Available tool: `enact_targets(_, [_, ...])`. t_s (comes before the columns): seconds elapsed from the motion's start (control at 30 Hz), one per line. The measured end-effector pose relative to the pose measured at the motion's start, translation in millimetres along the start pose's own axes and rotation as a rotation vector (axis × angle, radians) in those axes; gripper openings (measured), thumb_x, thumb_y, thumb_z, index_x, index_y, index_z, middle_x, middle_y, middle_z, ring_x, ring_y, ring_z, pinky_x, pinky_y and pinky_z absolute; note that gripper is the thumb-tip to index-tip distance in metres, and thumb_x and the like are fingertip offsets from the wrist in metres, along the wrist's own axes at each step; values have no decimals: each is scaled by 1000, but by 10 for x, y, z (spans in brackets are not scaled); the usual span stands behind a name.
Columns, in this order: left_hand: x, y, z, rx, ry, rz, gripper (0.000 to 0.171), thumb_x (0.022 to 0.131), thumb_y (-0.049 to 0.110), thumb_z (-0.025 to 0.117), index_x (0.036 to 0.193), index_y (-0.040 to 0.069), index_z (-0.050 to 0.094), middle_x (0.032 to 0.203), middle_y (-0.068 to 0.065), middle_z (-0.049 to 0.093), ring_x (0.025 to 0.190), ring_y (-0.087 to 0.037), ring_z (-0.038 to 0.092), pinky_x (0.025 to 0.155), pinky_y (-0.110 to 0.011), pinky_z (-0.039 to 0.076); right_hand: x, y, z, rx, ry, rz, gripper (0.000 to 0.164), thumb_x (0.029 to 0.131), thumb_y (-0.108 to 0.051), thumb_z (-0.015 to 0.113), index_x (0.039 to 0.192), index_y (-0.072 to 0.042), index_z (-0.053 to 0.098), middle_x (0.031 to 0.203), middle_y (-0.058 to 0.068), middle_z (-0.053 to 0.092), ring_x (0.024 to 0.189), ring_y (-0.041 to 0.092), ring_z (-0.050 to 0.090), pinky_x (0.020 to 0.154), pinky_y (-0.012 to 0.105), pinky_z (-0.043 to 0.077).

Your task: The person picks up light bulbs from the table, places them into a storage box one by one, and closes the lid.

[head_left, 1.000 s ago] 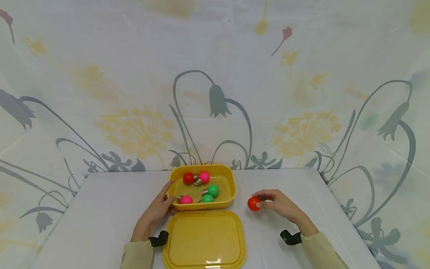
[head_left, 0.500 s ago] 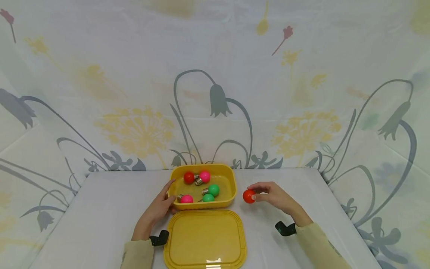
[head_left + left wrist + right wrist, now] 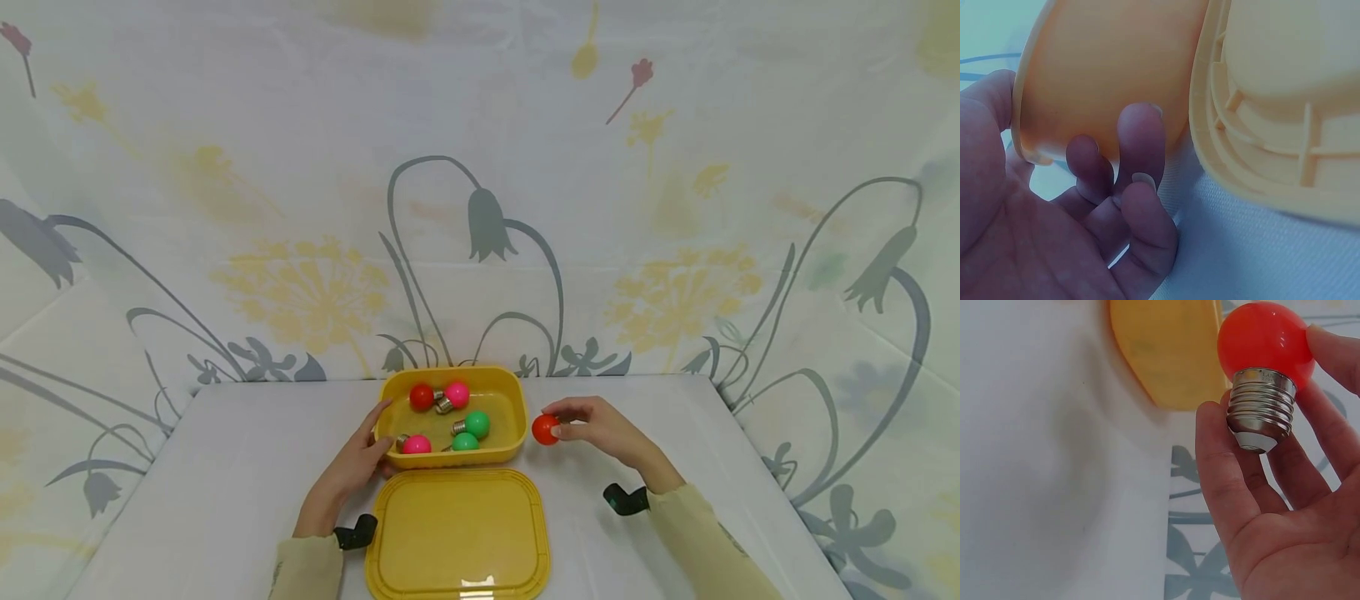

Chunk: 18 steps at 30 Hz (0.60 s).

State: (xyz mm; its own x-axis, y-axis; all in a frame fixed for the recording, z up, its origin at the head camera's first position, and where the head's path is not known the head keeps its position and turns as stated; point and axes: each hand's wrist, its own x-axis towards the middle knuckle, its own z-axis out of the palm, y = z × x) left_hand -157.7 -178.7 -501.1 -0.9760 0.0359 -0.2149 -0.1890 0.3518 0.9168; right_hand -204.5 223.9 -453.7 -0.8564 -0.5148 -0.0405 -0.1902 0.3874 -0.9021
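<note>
A red light bulb (image 3: 545, 429) with a silver screw base (image 3: 1261, 403) is held in the fingertips of my right hand (image 3: 611, 433), just right of a yellow plastic box (image 3: 506, 417). Thumb and fingers pinch its round globe, and the base points toward the palm in the right wrist view. My left hand (image 3: 354, 458) grips the box's left end; in the left wrist view its curled fingers (image 3: 1141, 137) lie along the outer wall (image 3: 1116, 56). Inside the box are a red bulb (image 3: 422, 397), two pink ones (image 3: 457, 394) and two green ones (image 3: 477, 425), lying on their sides.
Directly in front of the box, a yellow lid (image 3: 461, 525) lies flat on the white-covered table (image 3: 210, 500). Behind the table hangs a flower-printed cloth (image 3: 480, 292). Both wrists wear small black cameras (image 3: 626, 500).
My right hand has carried the red light bulb leftward and farther from me, closer to the box's right side. The left hand and the box have stayed in place.
</note>
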Motion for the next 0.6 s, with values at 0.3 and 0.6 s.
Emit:
enact_targets(0.3, [-9, 8, 6, -8, 1, 0, 62, 102, 18, 51, 158, 30, 25, 84, -14, 53, 62, -23, 51, 60, -29, 39, 90, -38, 17, 0, -3, 3, 33, 92, -16, 70, 123, -5, 68, 116, 9, 68, 109, 28, 60, 94, 41, 49])
enact_targets(0.6, [-8, 6, 5, -19, -1, 4, 62, 102, 17, 51, 158, 29, 25, 85, -14, 52, 62, -23, 53, 59, -29, 40, 182, -95, 47, 10, 0, -19, 33, 92, -17, 69, 123, -6, 68, 115, 8, 69, 108, 27, 61, 91, 37, 51])
